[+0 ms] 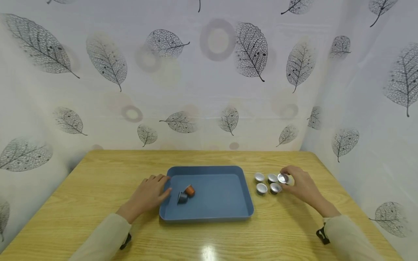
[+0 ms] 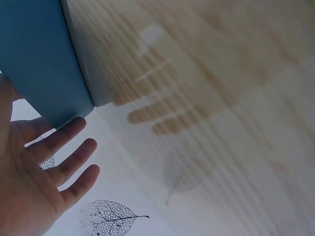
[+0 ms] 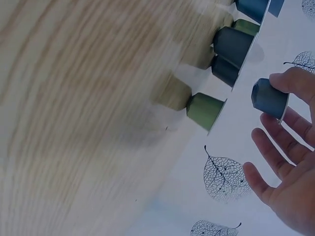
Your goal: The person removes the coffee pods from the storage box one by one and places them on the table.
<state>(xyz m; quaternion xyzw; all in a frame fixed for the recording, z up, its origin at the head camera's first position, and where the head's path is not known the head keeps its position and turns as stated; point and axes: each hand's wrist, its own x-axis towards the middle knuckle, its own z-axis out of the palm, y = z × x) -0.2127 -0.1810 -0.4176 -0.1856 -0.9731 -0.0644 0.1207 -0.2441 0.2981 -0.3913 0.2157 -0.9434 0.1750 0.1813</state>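
Note:
My right hand (image 1: 302, 185) pinches a dark blue coffee capsule (image 3: 268, 97) between thumb and fingers, its silver lid (image 1: 283, 178) facing up. In the right wrist view the capsule is raised off the table, beside a standing green capsule (image 3: 204, 110). More capsules, including a dark one (image 3: 234, 45), stand lid up right of the tray. My left hand (image 1: 145, 197) rests at the left wall of the blue tray (image 1: 209, 219), fingers extended along its outside and thumb over the rim. Inside the tray, an orange capsule (image 1: 190, 190) and a dark grey capsule (image 1: 182, 197) lie on their sides.
The wooden table (image 1: 209, 239) carries the tray near its middle. A white curtain (image 1: 196, 83) printed with leaves hangs behind the table and along its sides. The tray has low raised walls all round.

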